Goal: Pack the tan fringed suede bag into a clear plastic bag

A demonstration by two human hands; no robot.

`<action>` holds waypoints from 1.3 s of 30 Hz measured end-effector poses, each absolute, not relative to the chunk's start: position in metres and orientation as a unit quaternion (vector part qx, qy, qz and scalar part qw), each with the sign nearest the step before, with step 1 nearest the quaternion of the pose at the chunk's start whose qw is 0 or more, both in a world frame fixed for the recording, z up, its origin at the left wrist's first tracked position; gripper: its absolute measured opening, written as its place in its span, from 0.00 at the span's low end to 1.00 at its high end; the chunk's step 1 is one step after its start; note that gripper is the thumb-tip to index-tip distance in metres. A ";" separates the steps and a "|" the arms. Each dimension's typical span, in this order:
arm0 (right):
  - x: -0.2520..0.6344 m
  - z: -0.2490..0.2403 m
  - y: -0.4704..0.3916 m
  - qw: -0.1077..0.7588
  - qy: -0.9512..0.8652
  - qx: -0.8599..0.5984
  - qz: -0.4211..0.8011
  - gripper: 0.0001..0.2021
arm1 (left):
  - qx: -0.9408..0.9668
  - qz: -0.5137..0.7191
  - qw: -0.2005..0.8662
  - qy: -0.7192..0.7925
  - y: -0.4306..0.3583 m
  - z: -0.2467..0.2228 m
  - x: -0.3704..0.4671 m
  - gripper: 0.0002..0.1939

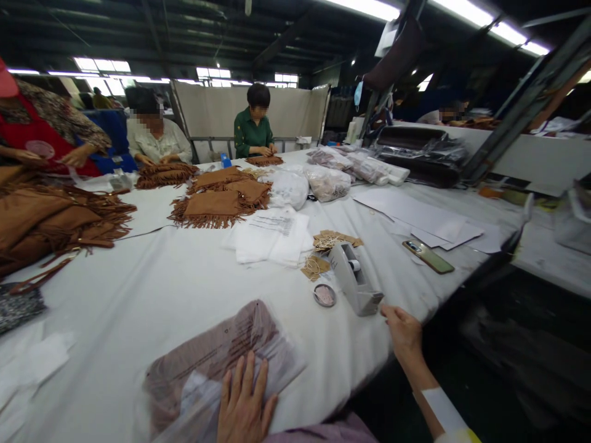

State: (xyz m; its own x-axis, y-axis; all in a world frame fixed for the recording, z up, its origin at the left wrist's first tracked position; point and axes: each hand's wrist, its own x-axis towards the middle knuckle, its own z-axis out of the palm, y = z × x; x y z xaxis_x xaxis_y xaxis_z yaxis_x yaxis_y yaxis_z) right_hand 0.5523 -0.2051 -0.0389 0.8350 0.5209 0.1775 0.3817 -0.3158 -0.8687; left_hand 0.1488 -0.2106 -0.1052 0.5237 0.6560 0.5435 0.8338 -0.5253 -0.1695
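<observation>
My left hand (245,400) lies flat, fingers stretched out, on a clear plastic bag (289,363) with a dusky brown-mauve folded item (203,351) inside. Dark printing shows on the bag. At the cutting end of a grey tape dispenser (353,280), the thumb and fingers of my right hand (402,329) are pinched together on the end of the tape, which is barely visible. Beside the dispenser sit a small round dish (324,295) with pinkish contents and brown paper tags (316,267) with strings.
White printed bags (272,237) lie mid-table, with fringed brown bags (217,203) beyond and more brown bags (50,215) at left. A phone (428,256) and white sheets (415,212) lie at right, near the table edge. Several co-workers, including one in green (253,129), are across the table.
</observation>
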 end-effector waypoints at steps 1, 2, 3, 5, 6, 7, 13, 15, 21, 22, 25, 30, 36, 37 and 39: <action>0.550 -0.041 -0.206 0.504 -0.283 -0.812 0.077 0.22 | -0.848 -0.211 0.212 -0.438 -0.211 -0.106 0.149 0.26; 0.549 -0.044 -0.207 0.495 -0.284 -0.817 0.082 0.23 | -0.848 -0.212 0.212 -0.437 -0.210 -0.106 0.148 0.26; 0.549 -0.046 -0.208 0.485 -0.284 -0.823 0.083 0.23 | -0.848 -0.212 0.211 -0.437 -0.210 -0.107 0.148 0.27; 0.551 -0.050 -0.213 0.466 -0.277 -0.837 0.078 0.23 | -0.847 -0.211 0.207 -0.441 -0.210 -0.110 0.148 0.27; 0.552 -0.051 -0.216 0.455 -0.272 -0.845 0.075 0.23 | -0.848 -0.210 0.204 -0.442 -0.209 -0.111 0.148 0.28; 0.553 -0.053 -0.220 0.444 -0.268 -0.852 0.075 0.23 | -0.848 -0.209 0.201 -0.444 -0.210 -0.111 0.148 0.28; 0.515 -0.032 -0.216 0.376 -0.399 -0.823 0.148 0.24 | -0.846 -0.170 0.135 -0.488 -0.215 -0.094 0.150 0.28; 0.483 -0.007 -0.203 0.338 -0.530 -0.744 0.225 0.21 | -0.845 -0.165 0.118 -0.495 -0.215 -0.090 0.150 0.28; 0.385 0.053 -0.154 0.172 -0.749 -0.395 0.503 0.15 | -0.844 -0.170 0.090 -0.501 -0.213 -0.091 0.148 0.30; 0.374 0.053 -0.144 0.141 -0.766 -0.351 0.520 0.14 | -0.843 -0.172 0.086 -0.502 -0.213 -0.091 0.148 0.31; 0.351 0.038 -0.112 0.050 -0.841 -0.277 0.463 0.13 | -0.842 -0.178 0.083 -0.502 -0.213 -0.093 0.148 0.33; 0.320 0.005 -0.080 -0.016 -0.895 -0.272 0.352 0.07 | -0.834 -0.202 0.078 -0.507 -0.211 -0.098 0.149 0.32; 0.299 -0.015 -0.075 -0.029 -0.899 -0.337 0.277 0.08 | -0.834 -0.207 0.072 -0.506 -0.210 -0.102 0.148 0.31; 0.298 -0.018 -0.075 -0.028 -0.896 -0.350 0.271 0.08 | -0.834 -0.206 0.071 -0.506 -0.210 -0.102 0.148 0.31; 0.298 -0.022 -0.074 -0.027 -0.888 -0.375 0.265 0.07 | -0.836 -0.204 0.071 -0.505 -0.210 -0.101 0.148 0.31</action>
State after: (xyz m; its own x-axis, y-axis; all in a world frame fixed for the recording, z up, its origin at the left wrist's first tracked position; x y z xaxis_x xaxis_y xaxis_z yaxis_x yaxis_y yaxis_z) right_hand 0.2978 -0.0744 -0.0217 -0.7180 0.6509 -0.2466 0.6796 0.5788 -0.4507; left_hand 0.1476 -0.2101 -0.1014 0.4076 0.8151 0.4117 0.8727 -0.4804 0.0870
